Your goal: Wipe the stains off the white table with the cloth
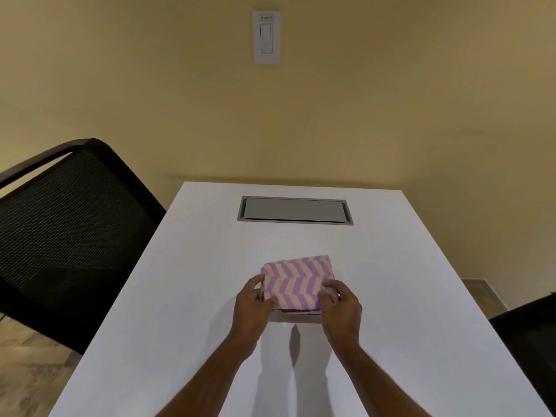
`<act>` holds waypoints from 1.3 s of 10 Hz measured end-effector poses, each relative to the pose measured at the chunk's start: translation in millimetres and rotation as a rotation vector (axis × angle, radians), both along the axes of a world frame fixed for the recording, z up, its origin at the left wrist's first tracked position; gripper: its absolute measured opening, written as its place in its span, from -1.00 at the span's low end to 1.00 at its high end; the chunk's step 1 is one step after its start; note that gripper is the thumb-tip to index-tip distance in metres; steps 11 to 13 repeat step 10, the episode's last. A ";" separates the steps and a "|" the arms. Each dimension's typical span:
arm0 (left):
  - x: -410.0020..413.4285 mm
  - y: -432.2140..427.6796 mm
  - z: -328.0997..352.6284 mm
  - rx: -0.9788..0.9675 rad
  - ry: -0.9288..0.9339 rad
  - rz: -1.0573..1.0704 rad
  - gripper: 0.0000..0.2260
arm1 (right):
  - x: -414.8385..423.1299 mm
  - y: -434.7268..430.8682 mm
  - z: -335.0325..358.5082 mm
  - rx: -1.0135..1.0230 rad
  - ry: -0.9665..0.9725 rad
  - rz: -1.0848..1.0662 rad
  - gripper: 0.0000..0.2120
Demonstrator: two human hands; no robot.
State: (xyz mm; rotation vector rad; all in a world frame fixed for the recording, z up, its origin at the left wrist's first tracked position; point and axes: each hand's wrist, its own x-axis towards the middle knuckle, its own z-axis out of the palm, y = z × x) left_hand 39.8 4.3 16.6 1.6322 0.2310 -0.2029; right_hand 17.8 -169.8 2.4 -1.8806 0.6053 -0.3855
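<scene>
The fingers (259,280) of the left hand (251,303) are curled around the left edge of the cloth (296,282), and the thumb lies on top near the front left corner. The fingers of the right hand (341,310) are bent and pinch the right edge of the same cloth near its front right corner. So both hands hold the cloth, one on each side.

The cloth is folded into a thick rectangle with a purple and cream zigzag pattern. It lies on the white worktop (397,296), about in the middle, and a dark shadow shows under its front edge. Both forearms reach over the near part of the worktop.

Beyond the cloth, a grey metal cover (294,209) is set into the worktop near the far edge. A black mesh chair (69,236) stands at the left side, and part of a second dark chair (529,344) shows at the right. Behind the worktop is a yellow wall (421,100) with a white plate (266,37) high up. A light stone floor (27,374) shows at the lower left.
</scene>
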 end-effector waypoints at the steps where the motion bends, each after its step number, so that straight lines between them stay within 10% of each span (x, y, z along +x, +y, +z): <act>1: 6.7 -3.9 -12.4 0.024 -0.029 0.007 -0.57 | 4.4 0.8 -11.9 -0.004 0.008 -0.021 -0.88; 4: 9.5 -13.7 -37.4 0.186 -0.105 -0.022 -0.68 | 7.6 -6.1 -30.8 -0.033 0.068 -0.020 -0.86; 7: -3.3 -16.5 -35.3 1.222 -0.285 -0.373 -0.54 | 8.2 -14.5 -32.7 -0.564 0.301 0.210 -0.70; 13: -51.0 -10.8 -9.5 1.180 -0.558 -0.188 -0.50 | -47.9 -2.0 -5.5 -0.715 0.055 0.283 -0.49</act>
